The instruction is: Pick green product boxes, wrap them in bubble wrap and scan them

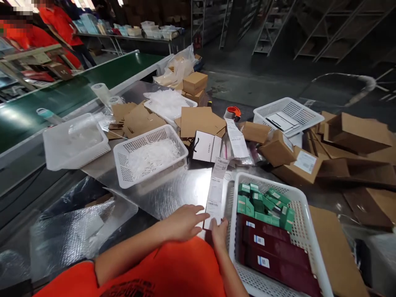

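A long strip of printed paper labels (215,187) runs over the metal table towards my body. My right hand (219,234) holds its near end, thumb pressed on the paper; a dark edge shows beneath, and I cannot make out what it belongs to. My left hand (185,222) is just left of the strip, fingers apart and fingertips close to the paper. Right of my right hand stands a white basket (305,218) with small green boxes (264,204) and long maroon boxes (275,251). Beyond the strip lies a white paper bag (204,146) with black handles.
A white basket of shredded paper (151,159) and a translucent bin (76,142) stand to the left. Flat cardboard (199,121), an orange tape dispenser (232,112) and cartons (278,148) are farther back. A green conveyor (102,78) runs behind; people in orange stand beyond it.
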